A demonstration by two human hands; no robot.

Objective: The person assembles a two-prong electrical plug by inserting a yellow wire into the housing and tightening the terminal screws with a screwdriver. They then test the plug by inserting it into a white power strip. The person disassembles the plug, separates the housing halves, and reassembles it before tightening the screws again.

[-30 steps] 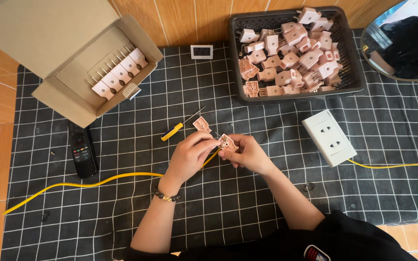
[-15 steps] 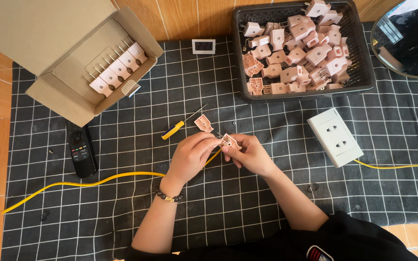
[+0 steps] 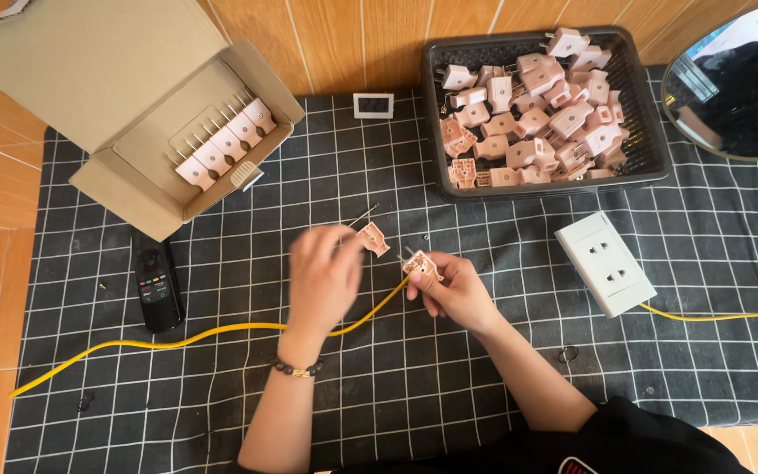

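Right hand [image 3: 454, 288] pinching a pink plug half [image 3: 419, 263] at the end of a yellow cable [image 3: 221, 332]. Left hand [image 3: 322, 276] blurred, grip impossible to tell, beside another plug piece [image 3: 374, 238] on the desk. Black basket [image 3: 651, 162] of plugs at 1 o'clock.

Left hand [image 3: 325, 274] has left the pink plug half [image 3: 420, 263], which it was pinching together with the right hand [image 3: 454, 288] a second ago. It now sits further left, blurred by motion, over the spot where the yellow-handled screwdriver lay; only the metal shaft [image 3: 362, 215] shows beyond the fingers. Right hand alone now holds the plug half, at the end of the yellow cable [image 3: 221, 332]. The loose pink cover [image 3: 373, 238] on the cloth now lies just beside the left fingertips.
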